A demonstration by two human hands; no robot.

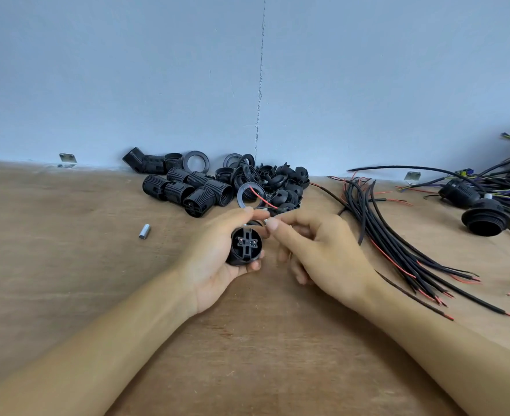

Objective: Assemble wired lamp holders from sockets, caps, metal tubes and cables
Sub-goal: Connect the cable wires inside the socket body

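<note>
- socket (244, 247) was gripped in L hand (214, 261), fingers curled round it, held just above table (97, 280)
- wire (262, 199) was pinched btwn R hand (319, 250) thumb & index, beside socket
- tube (144, 231) was seen lying on table, well apart

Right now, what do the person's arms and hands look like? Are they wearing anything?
The left arm and right arm are bare, with no sleeves in view. The left hand and right hand wear no gloves. Neither wrist has a watch or bracelet. The nails that show look short and unpainted.
</note>
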